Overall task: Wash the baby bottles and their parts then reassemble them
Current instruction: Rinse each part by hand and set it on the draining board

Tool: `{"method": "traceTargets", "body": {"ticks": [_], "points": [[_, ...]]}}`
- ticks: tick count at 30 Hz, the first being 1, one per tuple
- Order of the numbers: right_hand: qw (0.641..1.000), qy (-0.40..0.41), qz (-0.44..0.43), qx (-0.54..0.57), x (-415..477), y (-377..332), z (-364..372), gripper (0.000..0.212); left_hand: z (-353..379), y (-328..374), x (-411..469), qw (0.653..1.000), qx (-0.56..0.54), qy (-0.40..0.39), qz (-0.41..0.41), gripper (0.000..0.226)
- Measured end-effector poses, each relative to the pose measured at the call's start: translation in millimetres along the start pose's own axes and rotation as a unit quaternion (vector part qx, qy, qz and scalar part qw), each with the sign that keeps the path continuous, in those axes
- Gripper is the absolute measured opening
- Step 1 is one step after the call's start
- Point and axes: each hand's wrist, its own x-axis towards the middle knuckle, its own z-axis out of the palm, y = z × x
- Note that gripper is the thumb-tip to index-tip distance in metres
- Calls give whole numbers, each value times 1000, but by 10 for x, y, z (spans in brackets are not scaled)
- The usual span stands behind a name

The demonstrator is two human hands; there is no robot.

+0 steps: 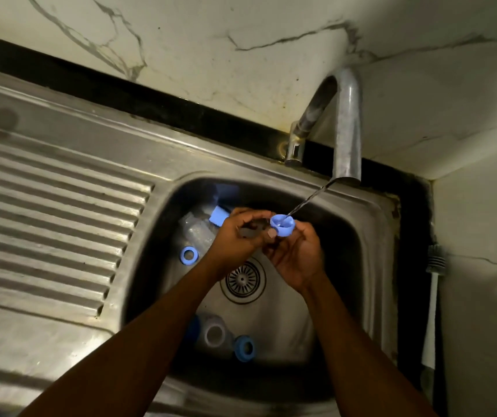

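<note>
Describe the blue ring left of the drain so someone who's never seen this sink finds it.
Start at the sink basin, then its round drain. The blue ring lies flat, hole upward, just left of the drain. The other blue ring sits at the basin's near end, tilted beside a clear bottle.

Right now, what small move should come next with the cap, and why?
Probably twist the cap slightly: left hand and right hand both grip it, and the thin stream from the tap lands at one spot inside, so turning should rinse the rest.
</note>
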Motion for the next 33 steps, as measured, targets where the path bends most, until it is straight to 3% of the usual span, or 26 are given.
{"method": "traceTargets", "body": {"ticks": [4,8,11,15,18,20,24,27,30,33], "points": [[998,-38,45,31,61,41,94,43,110,67,-9,999,30,25,11,51],[999,-31,31,14,-17,-28,145,35,179,72,-10,996,64,53,30,53],[995,-15,-41,-94,-12,-89,65,24,159,100,-12,984,161,32,66,57],[954,-29,-120,-271,-62,-223,53,23,75,180,46,948,263,17,177,55],[927,-19,-161,-339,-70,-272,101,26,55,260,78,935,285,6,210,57],[929,27,-161,-332,-70,-319,166,28,104,316,93,937,271,-1,220,58],[972,77,-83,-205,-106,-440,226,23,209,339,178,956,199,-5,215,52],[974,130,-67,-173,-84,-423,245,19,262,319,231,970,162,4,180,47],[960,182,-115,-181,-33,-377,213,7,313,315,279,986,102,-5,135,46],[904,222,-179,-319,-21,-307,120,13,328,254,298,994,69,-24,87,48]]}}
